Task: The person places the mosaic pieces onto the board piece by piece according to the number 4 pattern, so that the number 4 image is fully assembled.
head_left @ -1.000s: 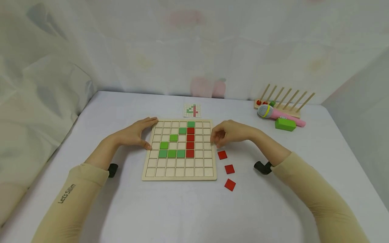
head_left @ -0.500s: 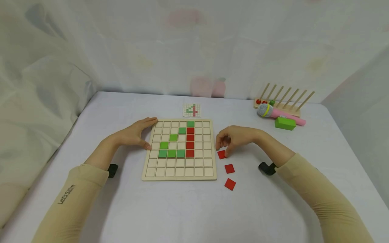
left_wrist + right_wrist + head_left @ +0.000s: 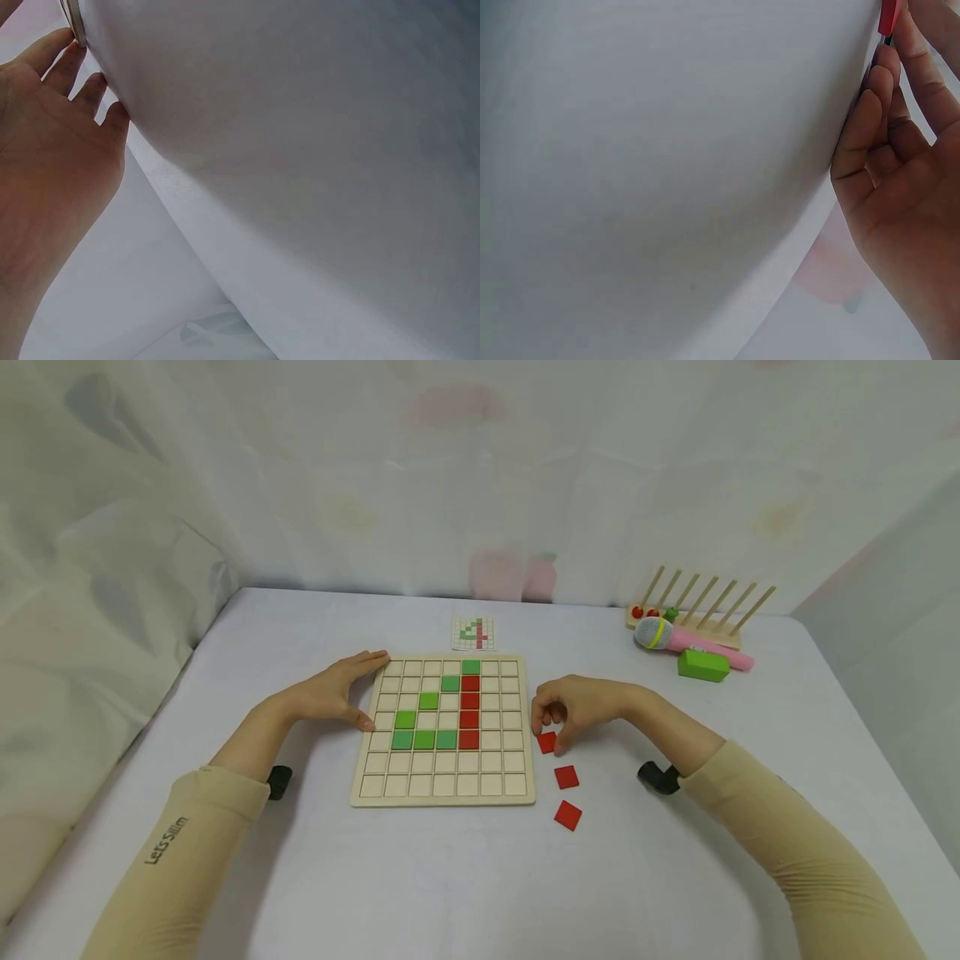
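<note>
A square wooden grid board (image 3: 442,787) lies on the table with green tiles (image 3: 424,739) and a column of red tiles (image 3: 469,700) set in its cells. My left hand (image 3: 326,692) rests against the board's left edge, its fingers spread, fingertips at the far left corner and thumb lower down. In the left wrist view its fingers (image 3: 90,90) touch the board's edge. To the right of the board, my right hand (image 3: 581,702) pinches a loose red tile (image 3: 547,742) between thumb and fingers, at table level. That red tile (image 3: 889,16) shows partly in the right wrist view.
Two more loose red tiles, one nearer the middle (image 3: 567,777) and one in front (image 3: 567,815), lie right of the board. Behind it is a pattern card (image 3: 473,633). At the back right stand a pegged wooden rack (image 3: 705,628), a pink microphone (image 3: 712,652) and a green block (image 3: 703,666).
My right hand has moved from the board's right edge toward me, and its thumb and fingers have come around the farthest loose red tile. My left hand has stayed in place.
</note>
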`<state>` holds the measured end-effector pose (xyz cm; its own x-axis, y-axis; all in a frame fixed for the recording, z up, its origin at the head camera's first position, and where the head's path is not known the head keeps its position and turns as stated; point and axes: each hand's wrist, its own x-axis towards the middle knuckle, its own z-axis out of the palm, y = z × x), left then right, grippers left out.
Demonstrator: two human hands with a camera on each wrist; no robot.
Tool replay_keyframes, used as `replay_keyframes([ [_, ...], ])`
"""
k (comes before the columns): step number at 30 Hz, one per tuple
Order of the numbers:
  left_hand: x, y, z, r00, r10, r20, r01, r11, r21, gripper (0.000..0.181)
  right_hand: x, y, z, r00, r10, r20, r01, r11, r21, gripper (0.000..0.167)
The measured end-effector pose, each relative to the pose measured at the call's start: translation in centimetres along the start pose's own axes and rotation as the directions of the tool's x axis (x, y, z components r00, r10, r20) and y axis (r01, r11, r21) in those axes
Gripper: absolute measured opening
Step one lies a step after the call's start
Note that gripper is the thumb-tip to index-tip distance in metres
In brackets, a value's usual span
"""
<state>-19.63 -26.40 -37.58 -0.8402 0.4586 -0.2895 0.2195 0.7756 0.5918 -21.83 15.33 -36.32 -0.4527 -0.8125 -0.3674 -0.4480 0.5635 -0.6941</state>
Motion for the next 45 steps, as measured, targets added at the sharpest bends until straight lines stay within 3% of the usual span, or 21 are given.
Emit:
replay_keyframes([
  [25,-0.1,0.0,0.1,1.000,-0.004,-0.004,0.004,1.000,0.002,0.117,0.1,0.0,0.0,1.000,-0.013,-0.011,0.013,0.999,-0.029,0.024],
  [35,-0.1,0.0,0.0,1.000,-0.006,-0.004,0.006,1.000,-0.014,0.117,0.2,-0.1,-0.5,0.999,0.031,-0.030,-0.030,0.999,0.018,0.019],
  [45,-0.1,0.0,0.0,1.000,0.003,-0.003,-0.003,1.000,-0.007,0.118,0.6,-0.7,-1.1,0.999,0.033,-0.012,-0.033,0.999,0.005,0.017],
])
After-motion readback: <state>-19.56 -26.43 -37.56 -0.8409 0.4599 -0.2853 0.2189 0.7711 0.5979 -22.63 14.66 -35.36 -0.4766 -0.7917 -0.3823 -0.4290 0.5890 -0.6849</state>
